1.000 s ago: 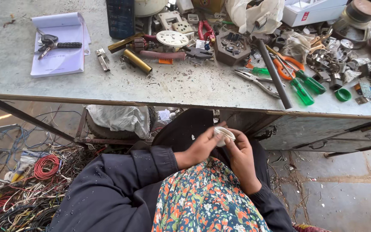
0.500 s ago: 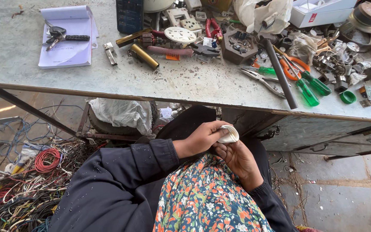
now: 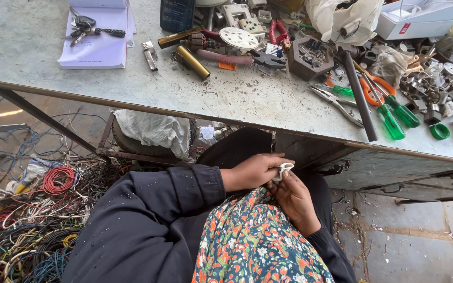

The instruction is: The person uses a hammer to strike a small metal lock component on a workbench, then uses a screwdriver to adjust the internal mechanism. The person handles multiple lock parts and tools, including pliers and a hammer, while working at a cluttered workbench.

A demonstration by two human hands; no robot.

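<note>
Both my hands meet in my lap, below the front edge of a grey workbench (image 3: 247, 99). My left hand (image 3: 255, 171) curls over a small white plastic part (image 3: 284, 170) and grips it from above. My right hand (image 3: 293, 199) lies palm up under the part, its fingers touching it. Most of the part is hidden between the fingers. Dark sleeves and a flowered cloth (image 3: 258, 241) cover my arms and lap.
The bench holds green-handled screwdrivers (image 3: 394, 118), pliers (image 3: 336, 102), a brass tube (image 3: 194, 62), a white round plate (image 3: 238, 37), a notepad with keys (image 3: 98, 39) and several small metal parts. Tangled coloured wires (image 3: 22, 220) lie on the floor at left.
The white part has sunk deeper between my fingers, with less of it showing, and my left hand has closed further over it. The view has shifted slightly.
</note>
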